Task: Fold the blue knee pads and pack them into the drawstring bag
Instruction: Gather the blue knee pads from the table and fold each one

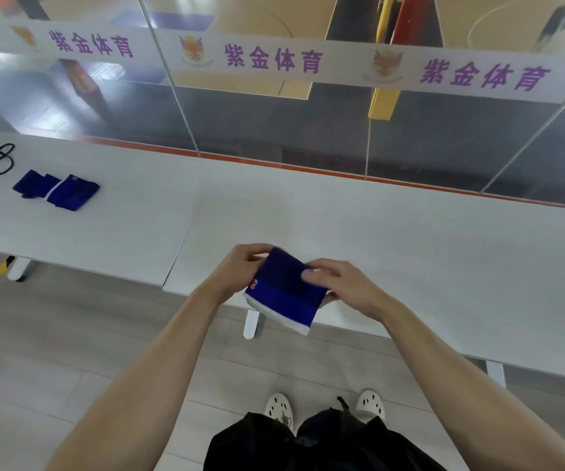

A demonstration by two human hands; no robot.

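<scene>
While both grip it, knee pad point(286, 294) sits between left hand point(240, 266) and right hand point(339, 283).

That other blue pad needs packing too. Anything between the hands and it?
Nothing visible: only bare table lies between the left hand and the second knee pad. It and the right hand hold the first knee pad.

The knee pad point(283, 290) looks like soft, matt blue knit cloth with a white edge. The table point(342, 226) is smooth, pale and matt. The glass wall point(274, 124) is glossy.
</scene>
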